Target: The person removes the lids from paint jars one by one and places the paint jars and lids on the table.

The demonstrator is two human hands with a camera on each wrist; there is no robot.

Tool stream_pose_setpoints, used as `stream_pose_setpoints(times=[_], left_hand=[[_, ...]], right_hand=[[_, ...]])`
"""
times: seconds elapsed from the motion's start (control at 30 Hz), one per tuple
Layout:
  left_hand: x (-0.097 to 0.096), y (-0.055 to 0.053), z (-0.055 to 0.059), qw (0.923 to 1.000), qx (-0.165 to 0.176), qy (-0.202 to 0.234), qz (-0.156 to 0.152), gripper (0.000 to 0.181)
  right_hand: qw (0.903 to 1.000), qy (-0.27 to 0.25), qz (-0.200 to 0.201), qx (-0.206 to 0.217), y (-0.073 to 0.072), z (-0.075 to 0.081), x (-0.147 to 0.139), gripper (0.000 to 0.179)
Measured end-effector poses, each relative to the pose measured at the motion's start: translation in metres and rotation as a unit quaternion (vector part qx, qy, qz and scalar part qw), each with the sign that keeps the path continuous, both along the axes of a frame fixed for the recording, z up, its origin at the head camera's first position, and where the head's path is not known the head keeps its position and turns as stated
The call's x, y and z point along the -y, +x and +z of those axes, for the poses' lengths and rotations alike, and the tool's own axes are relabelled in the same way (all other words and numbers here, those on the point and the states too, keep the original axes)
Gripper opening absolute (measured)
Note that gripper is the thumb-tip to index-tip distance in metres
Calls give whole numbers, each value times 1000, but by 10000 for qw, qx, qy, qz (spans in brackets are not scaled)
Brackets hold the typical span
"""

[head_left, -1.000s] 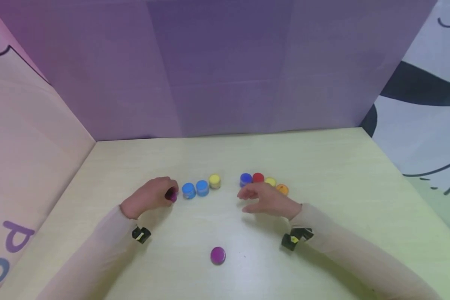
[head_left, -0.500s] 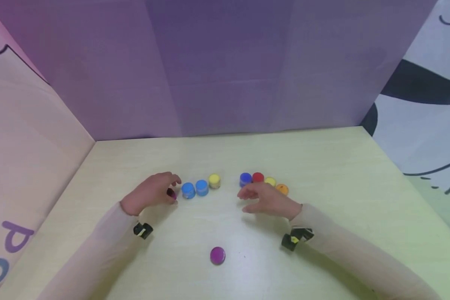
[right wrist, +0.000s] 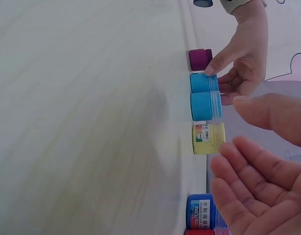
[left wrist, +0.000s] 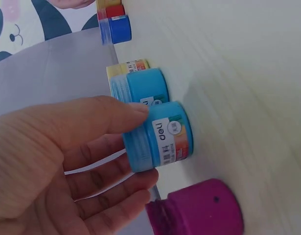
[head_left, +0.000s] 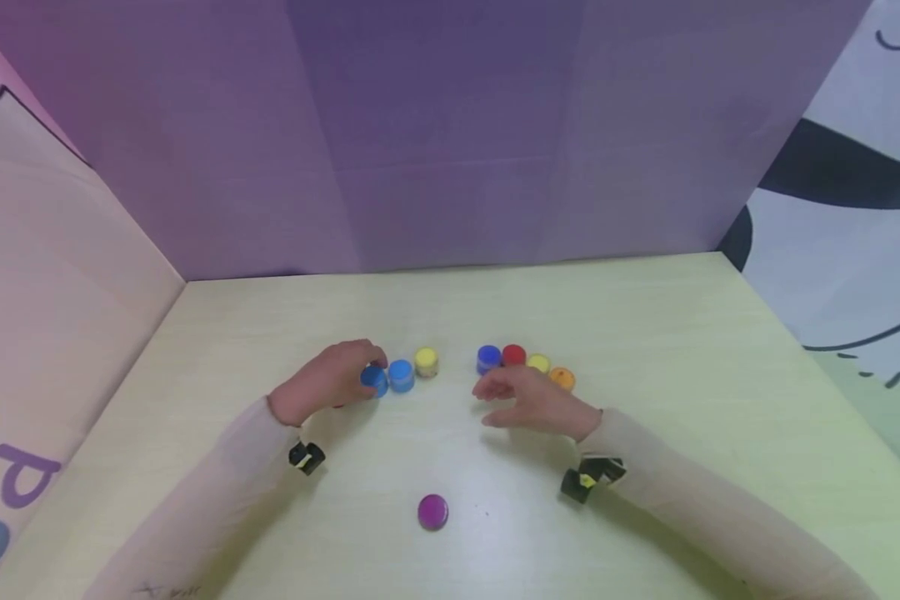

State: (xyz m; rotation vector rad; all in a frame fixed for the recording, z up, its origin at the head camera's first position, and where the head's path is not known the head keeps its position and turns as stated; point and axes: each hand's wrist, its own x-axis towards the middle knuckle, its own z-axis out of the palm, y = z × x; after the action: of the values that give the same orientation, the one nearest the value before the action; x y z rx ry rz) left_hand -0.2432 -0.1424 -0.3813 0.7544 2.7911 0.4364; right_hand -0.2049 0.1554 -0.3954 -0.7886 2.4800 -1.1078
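Note:
My left hand [head_left: 337, 379] grips a light blue paint jar [left wrist: 167, 139] by its lid end, thumb on one side and fingers on the other. The jar stands on the table at the left of the row. Beside it is a purple jar [left wrist: 204, 210] with a dark, seemingly uncapped top, mostly hidden by the hand in the head view. A second light blue jar [head_left: 401, 376] and a yellow jar [head_left: 426, 362] stand to the right. My right hand [head_left: 536, 400] hovers with spread, relaxed fingers in front of the right-hand jars, holding nothing.
A dark blue jar [head_left: 488, 359], a red jar [head_left: 513, 356], another yellow jar [head_left: 538, 363] and an orange jar [head_left: 562, 379] form a right-hand group. Nearer lies a purple round lid [head_left: 432, 512] on the pale table [head_left: 330, 517]. A purple wall [head_left: 450, 167] closes the back.
My left hand has let go of the purple jar and moved right onto the neighbouring light blue jar. The right hand stays where it was.

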Motion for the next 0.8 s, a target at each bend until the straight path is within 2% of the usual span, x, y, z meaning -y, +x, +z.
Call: stream_pose_setpoints(times=[0.3, 0.43, 0.63, 0.8], left_hand=[[-1, 4, 5, 9989, -273, -157, -336, 27], [-6, 13, 13, 9975, -369, -112, -592, 29], [-26, 28, 18, 9920, -576, 6, -1125, 29], [-50, 37, 18, 9844, -635, -161, -1635, 30]], right_hand=[[10000, 34, -7, 55, -1, -1, -1, 34], [10000, 28, 9, 90, -2, -3, -1, 32], [9999, 71, 115, 54, -2, -3, 1, 31], [9994, 307, 129, 36, -3, -4, 5, 32]])
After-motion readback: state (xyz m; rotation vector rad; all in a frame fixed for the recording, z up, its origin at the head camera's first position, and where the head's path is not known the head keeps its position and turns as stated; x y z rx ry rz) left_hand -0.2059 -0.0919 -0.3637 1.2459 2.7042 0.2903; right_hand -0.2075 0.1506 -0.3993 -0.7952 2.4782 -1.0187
